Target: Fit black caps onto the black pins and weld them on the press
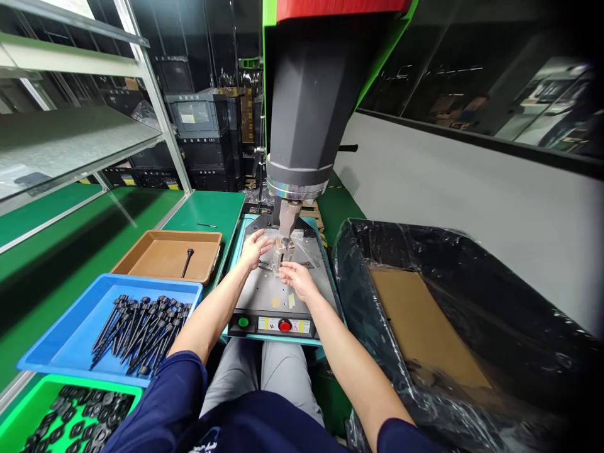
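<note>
Big one first: the dark-grey, faceted machine head with red and green casing (304, 107) looms over the upper middle of the frame, and everything risky sits below it. At right gapes the large black bin lined with clear plastic (453, 277); loose film near the right forearm could snag a sleeve. Lower left, the shallow blue plastic tray (75, 314) lies close by the left arm, and a careless elbow could jolt it and scatter its slender black plastic rods (141, 330).

Now the flat grey metal base plate (255, 296), mid-frame, and both hands over it! The left hand (253, 250) has its grip spread; the right hand (296, 279) curls inward, and whether that grip pinches anything, I can't tell. Right between them comes the tapered metal tool tip (289, 217): should it drop now, fingers could be caught. Dead centre beneath it stands the small, clear-looking fixture (278, 259); a nudge from either side could leave it crooked. Smaller yet, the round green button (243, 321) at lower centre: a stray forearm could press it.
</note>
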Motion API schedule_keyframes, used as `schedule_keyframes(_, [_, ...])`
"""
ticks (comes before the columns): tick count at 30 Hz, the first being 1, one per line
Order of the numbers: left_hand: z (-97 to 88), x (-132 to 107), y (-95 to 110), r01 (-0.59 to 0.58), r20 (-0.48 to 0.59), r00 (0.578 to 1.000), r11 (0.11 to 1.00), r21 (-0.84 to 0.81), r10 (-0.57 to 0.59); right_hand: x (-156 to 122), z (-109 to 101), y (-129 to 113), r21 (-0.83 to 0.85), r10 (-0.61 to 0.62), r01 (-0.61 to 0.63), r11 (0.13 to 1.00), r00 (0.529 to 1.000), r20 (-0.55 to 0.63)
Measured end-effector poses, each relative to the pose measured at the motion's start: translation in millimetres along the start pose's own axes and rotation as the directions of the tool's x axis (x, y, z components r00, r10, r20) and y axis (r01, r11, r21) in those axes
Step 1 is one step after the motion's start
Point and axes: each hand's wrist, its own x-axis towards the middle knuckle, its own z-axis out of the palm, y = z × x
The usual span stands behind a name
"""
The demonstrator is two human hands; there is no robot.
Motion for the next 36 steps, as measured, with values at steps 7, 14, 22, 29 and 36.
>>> schedule_keyframes(7, [1.4, 2.5, -6.9, 0.007, -0.002, 1.0, 1.0, 0.02, -0.007, 0.8, -26.5, -12.1, 0.47, 0.087, -0.107, 0.876, 0.994, 0.064])
schedule_keyframes(14, [-5.6, -0.7, -5.0, 0.042, 0.122, 0.991, 0.997, 0.071, -0.05, 45.7, -39.3, -38.3, 0.608, 0.374, -0.227, 0.761, 0.919, -0.126])
schedule_keyframes(22, [3.3, 6.9, -1.8, -0.022, 0.054, 0.999, 0.969, 0.248, 0.009, 97.2, -39.5, -79.1, 0.579, 0.157, -0.015, 0.815, 0.968, -0.197])
schedule_keyframes(29, [8.3, 2.6, -2.3, -0.014, 0.05, 0.999, 0.969, 0.248, 0.002, 97.3, -43.6, -53.5, 0.576, 0.187, -0.052, 0.816, 0.966, -0.177])
schedule_keyframes(36, [2.9, -15.2, 13.9, 0.146, -0.09, 0.988, 0.929, 0.34, -0.122, 91.2, -42.1, -51.7, 0.581, 0.145, -0.038, 0.813, 0.979, -0.14])
